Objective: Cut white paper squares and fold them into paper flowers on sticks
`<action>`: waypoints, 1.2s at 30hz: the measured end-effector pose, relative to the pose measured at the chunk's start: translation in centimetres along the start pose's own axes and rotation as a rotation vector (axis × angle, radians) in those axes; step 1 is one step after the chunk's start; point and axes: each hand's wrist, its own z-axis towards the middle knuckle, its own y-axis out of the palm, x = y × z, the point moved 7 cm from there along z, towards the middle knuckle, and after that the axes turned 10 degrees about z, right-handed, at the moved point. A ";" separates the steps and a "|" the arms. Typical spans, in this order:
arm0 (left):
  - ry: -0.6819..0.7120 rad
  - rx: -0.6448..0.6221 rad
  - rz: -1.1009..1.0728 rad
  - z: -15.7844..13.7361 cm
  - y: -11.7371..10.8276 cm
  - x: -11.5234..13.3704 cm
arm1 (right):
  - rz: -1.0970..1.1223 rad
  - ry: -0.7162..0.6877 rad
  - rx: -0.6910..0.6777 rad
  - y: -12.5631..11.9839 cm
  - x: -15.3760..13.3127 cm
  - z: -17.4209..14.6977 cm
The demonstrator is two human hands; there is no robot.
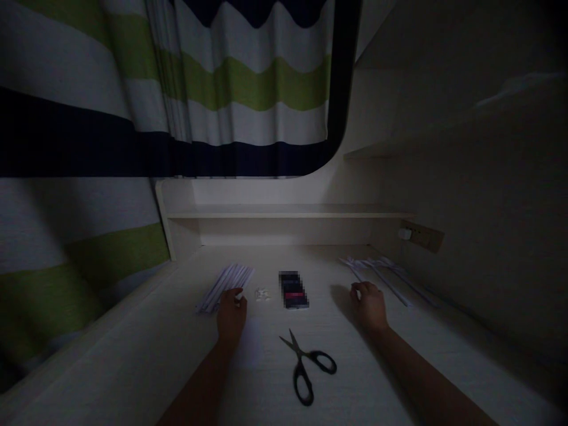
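My left hand (232,313) rests at the near right edge of a bundle of thin white strips (224,287), which look like rolled paper. Its index finger and thumb are apart, and nothing shows between them. On the right, my right hand (369,305) is over the tabletop with its fingers loosely curled together and no object visible in them. More thin white sticks (390,281) lie loosely spread just beyond and right of it. Between the hands are a small cluster of white bits (262,294) and a dark, pixelated flat object (293,290). Closer in lie black-handled scissors (302,358), blades parted.
A pale sheet (248,343) lies by my left forearm on the light desk (266,402). At the back runs a low shelf (288,211). Striped curtains (248,83) hang at left and above. A socket panel with a white plug (404,234) is on the right wall.
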 end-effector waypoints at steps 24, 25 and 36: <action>0.339 -0.802 0.375 -2.4 3.6 -0.1 | 0.454 -0.689 -0.307 -0.2 -11.7 -5.6; 0.345 -0.803 0.367 -2.5 3.6 0.0 | 0.457 -0.688 -0.314 -0.2 -11.6 -5.6; 0.411 -0.783 0.322 -2.6 3.9 0.2 | 0.499 -0.696 -0.340 -0.3 -11.4 -5.6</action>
